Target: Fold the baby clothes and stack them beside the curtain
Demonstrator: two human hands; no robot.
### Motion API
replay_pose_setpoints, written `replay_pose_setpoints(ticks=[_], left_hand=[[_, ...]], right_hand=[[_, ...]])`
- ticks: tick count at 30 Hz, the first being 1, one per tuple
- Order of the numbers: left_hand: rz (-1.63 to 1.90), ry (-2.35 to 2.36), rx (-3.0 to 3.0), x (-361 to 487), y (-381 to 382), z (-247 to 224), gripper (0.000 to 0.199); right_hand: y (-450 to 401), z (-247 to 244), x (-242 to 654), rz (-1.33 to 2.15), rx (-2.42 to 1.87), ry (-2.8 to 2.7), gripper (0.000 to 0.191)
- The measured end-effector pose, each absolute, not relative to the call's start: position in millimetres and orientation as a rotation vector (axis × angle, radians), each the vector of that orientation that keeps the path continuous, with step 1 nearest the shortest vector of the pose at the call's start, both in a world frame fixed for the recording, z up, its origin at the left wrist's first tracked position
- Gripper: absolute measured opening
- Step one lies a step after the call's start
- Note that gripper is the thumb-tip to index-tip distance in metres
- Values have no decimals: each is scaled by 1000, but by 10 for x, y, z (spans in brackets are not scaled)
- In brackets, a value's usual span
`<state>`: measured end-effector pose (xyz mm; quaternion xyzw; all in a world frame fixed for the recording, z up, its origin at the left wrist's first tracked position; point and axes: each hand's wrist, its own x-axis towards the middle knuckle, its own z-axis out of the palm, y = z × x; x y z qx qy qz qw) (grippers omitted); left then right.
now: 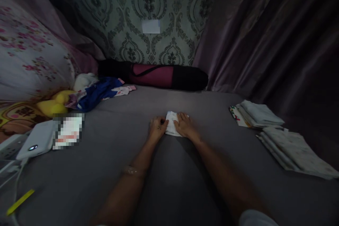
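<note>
A small folded white cloth (pixel 171 118) lies on the grey bed sheet (pixel 180 169) in the middle of the view. At its left edge is my left hand (pixel 158 128), fingers curled and the thumb on the cloth's border, pinching it. My right hand (pixel 185 125) rests flat over the right part of the cloth, fingers extended, and hides that side. The cloth's exact kind does not show.
Stacks of folded clothes (pixel 261 113) and folded fabric (pixel 293 148) lie at right. Left are a white power bank (pixel 38 139), its cable, a yellow strip (pixel 20 202), plush toys (pixel 57 104) and rumpled blue clothing (pixel 99 93). A long black-and-maroon bag (pixel 153 76) lines the wall.
</note>
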<state>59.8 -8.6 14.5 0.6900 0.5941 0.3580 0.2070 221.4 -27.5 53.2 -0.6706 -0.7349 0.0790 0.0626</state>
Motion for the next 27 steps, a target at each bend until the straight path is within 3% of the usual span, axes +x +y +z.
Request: replay_pose_setpoints(ticks=[6, 13, 21, 27], left_hand=[[1016, 1719, 1818, 608, -79, 189, 21], [1029, 1720, 1726, 572, -88, 232, 24], [1054, 1738, 1690, 549, -87, 271, 21], [1127, 1727, 1641, 519, -67, 245, 23]], right_hand=[[-315, 523, 2102, 17, -1890, -2224, 59], [-371, 379, 2033, -2, -1913, -2262, 58], [-338, 577, 2047, 129, -1939, -2254, 57], [-408, 545, 1761, -30, -1758, -2227, 58]])
